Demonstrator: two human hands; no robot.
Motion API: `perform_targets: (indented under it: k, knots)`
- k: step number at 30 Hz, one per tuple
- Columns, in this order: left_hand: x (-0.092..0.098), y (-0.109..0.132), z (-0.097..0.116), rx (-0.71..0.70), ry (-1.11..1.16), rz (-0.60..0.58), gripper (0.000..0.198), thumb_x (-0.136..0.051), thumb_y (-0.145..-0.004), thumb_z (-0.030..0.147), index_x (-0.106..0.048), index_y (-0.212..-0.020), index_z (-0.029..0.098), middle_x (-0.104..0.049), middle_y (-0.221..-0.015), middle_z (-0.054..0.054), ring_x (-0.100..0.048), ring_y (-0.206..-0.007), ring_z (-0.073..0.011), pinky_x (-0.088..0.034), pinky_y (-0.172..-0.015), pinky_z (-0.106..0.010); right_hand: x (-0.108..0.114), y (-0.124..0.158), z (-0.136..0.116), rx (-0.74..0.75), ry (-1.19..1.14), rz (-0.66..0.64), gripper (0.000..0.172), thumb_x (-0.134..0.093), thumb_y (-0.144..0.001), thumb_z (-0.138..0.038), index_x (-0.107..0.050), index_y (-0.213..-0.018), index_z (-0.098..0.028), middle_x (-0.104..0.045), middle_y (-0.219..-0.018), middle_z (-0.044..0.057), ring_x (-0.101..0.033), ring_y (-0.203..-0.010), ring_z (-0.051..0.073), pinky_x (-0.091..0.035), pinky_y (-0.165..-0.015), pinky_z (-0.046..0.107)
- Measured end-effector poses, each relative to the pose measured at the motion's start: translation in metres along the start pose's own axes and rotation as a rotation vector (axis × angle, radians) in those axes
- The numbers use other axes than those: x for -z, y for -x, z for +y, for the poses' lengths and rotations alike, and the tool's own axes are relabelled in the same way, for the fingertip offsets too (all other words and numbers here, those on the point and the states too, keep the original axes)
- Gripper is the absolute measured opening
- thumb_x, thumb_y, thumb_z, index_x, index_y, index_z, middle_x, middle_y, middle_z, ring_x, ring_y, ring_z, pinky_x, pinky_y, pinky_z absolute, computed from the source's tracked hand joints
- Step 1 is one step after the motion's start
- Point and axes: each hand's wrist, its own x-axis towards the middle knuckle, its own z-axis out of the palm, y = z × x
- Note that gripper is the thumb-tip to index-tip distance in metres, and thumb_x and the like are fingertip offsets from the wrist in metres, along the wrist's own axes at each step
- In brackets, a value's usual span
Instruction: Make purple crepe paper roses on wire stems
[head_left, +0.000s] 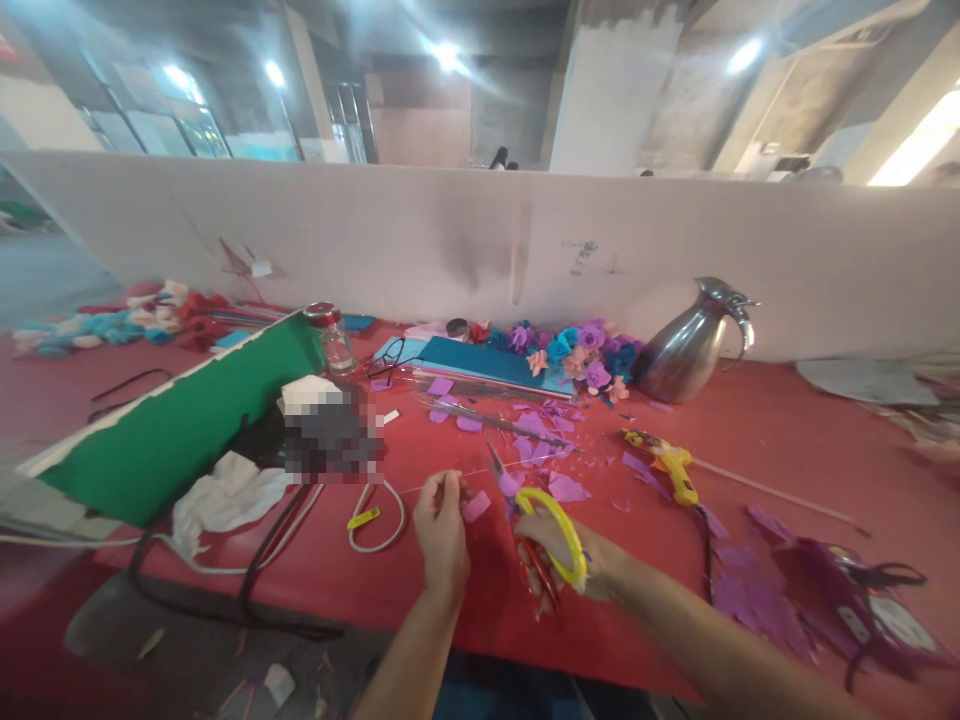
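Note:
My left hand (441,520) is closed in a pinch over the near middle of the red table. A thin pale wire (484,470) runs through its fingertips and out to both sides. Beside those fingers is a small purple paper piece (475,506); I cannot tell if they touch it. In my right hand (541,545) is a pair of scissors (576,548) with yellow handles, blades pointing up and left. Red handles (546,580) also show under that hand, and the fingers partly hide them. Purple paper scraps (536,440) lie just beyond the scissors.
A yellow glue gun (679,472) and a purple device (874,610) lie on the right. Behind stand a metal jug (694,345), paper flowers (592,350) and a glass jar (334,345). Cables (262,560) and a green box (195,420) occupy the left. A pale partition (375,230) closes the back.

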Motion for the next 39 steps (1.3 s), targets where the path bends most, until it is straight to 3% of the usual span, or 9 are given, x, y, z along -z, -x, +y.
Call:
perform_targets:
  k: [6,13,20,22,25,29,32,36,39]
  knots:
    - [-0.001,0.004,0.003,-0.040,-0.043,0.008,0.029,-0.062,-0.075,0.044,-0.059,-0.075,0.016,-0.055,-0.064,0.002,-0.052,-0.058,-0.0082,-0.046,-0.055,-0.018,0.001,0.002,-0.010,-0.008,0.109,-0.092,0.024,-0.050,-0.072,-0.043,-0.043,-0.071,-0.020,-0.050,-0.046,-0.005,-0.052,-0.037,0.012,-0.038,-0.037,0.020]
    - [0.001,-0.002,-0.005,-0.041,-0.050,0.028,0.030,-0.060,-0.075,0.046,-0.060,-0.080,0.016,-0.062,-0.073,-0.002,-0.057,-0.064,-0.0119,-0.048,-0.057,-0.023,-0.005,0.005,-0.012,-0.147,0.247,0.063,0.013,-0.040,-0.082,-0.033,-0.044,-0.081,-0.021,-0.042,-0.046,-0.009,-0.038,-0.031,0.009,-0.036,-0.036,0.022]
    - [0.010,-0.004,0.005,-0.323,-0.280,0.100,0.029,-0.046,-0.086,0.043,-0.061,-0.087,0.019,-0.065,-0.089,-0.007,-0.060,-0.085,-0.0179,-0.046,-0.077,-0.028,0.008,0.022,-0.012,0.189,0.934,0.263,0.023,-0.051,-0.078,-0.021,-0.058,-0.100,-0.020,-0.066,-0.078,0.005,-0.062,-0.068,0.017,-0.040,-0.059,0.024]
    - [0.004,-0.012,0.018,-0.393,-0.500,-0.037,0.027,-0.044,-0.088,0.040,-0.062,-0.082,0.020,-0.067,-0.083,-0.007,-0.061,-0.082,-0.0198,-0.044,-0.077,-0.030,0.017,0.030,-0.009,0.259,1.069,0.334,0.032,-0.050,-0.079,-0.021,-0.057,-0.109,-0.022,-0.068,-0.088,0.007,-0.064,-0.077,0.020,-0.042,-0.065,0.025]
    - [-0.021,-0.041,0.038,-0.565,-0.970,-0.392,0.016,-0.053,-0.084,0.030,-0.067,-0.083,0.024,-0.069,-0.083,-0.007,-0.059,-0.081,-0.0230,-0.040,-0.080,-0.033,0.028,0.042,0.000,0.331,1.231,0.385,0.039,-0.049,-0.079,-0.021,-0.056,-0.118,-0.024,-0.068,-0.101,0.008,-0.065,-0.086,0.022,-0.043,-0.072,0.028]
    - [-0.066,-0.097,0.044,-0.765,-1.452,-0.599,0.022,-0.051,-0.083,0.015,-0.071,-0.075,0.021,-0.067,-0.087,-0.011,-0.052,-0.100,-0.0286,-0.034,-0.086,-0.039,0.037,0.053,0.009,0.431,1.359,0.385,0.042,-0.049,-0.081,-0.027,-0.053,-0.123,-0.026,-0.067,-0.101,0.007,-0.064,-0.089,0.023,-0.044,-0.074,0.030]
    - [-0.088,-0.127,0.037,-0.783,-1.553,-0.672,0.022,-0.055,-0.080,0.011,-0.072,-0.068,0.019,-0.065,-0.083,-0.013,-0.051,-0.099,-0.0291,-0.034,-0.084,-0.040,0.037,0.057,0.012,0.480,1.376,0.385,0.041,-0.050,-0.080,-0.027,-0.054,-0.121,-0.027,-0.065,-0.096,0.006,-0.063,-0.086,0.022,-0.044,-0.071,0.030]
    - [-0.098,-0.115,0.026,-0.810,-1.544,-0.686,0.017,-0.058,-0.080,0.017,-0.073,-0.085,0.020,-0.063,-0.095,-0.013,-0.052,-0.100,-0.0275,-0.037,-0.082,-0.037,0.037,0.058,0.011,0.494,1.337,0.426,0.041,-0.051,-0.080,-0.027,-0.054,-0.121,-0.027,-0.065,-0.096,0.006,-0.062,-0.085,0.022,-0.042,-0.068,0.028]
    - [-0.100,-0.077,0.018,-0.627,-1.468,-0.952,0.012,-0.062,-0.077,0.025,-0.072,-0.072,0.022,-0.065,-0.083,-0.008,-0.059,-0.080,-0.0217,-0.042,-0.072,-0.031,0.037,0.057,0.011,0.485,1.326,0.433,0.041,-0.052,-0.080,-0.028,-0.054,-0.120,-0.027,-0.065,-0.096,0.006,-0.062,-0.084,0.021,-0.042,-0.067,0.027]
